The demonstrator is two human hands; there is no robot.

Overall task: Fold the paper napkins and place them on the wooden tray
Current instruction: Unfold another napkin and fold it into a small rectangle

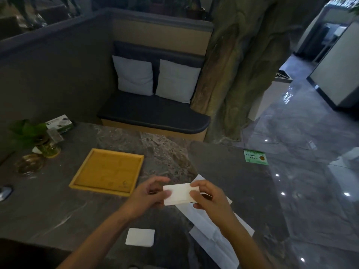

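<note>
White folded napkin (pixel 177 194) held aloft — wooden tray (pixel 107 172) seemingly bare.

No text can be read. A small green card (pixel 256 157) at two o'clock on the grey marble tabletop (pixel 58 200) carries print too blurred to make out, as does the green-and-white box (pixel 60 124) at ten o'clock.

Dark marbled stone table (pixel 58 200); wooden tray (pixel 107 172) left of centre; folded napkin (pixel 140 237) at near edge; unfolded napkins (pixel 209 230) to its right; plant vase (pixel 49 147), glass ashtray (pixel 29 165) and tissue box (pixel 61 124) far left; green card (pixel 255 157) at right edge.
</note>
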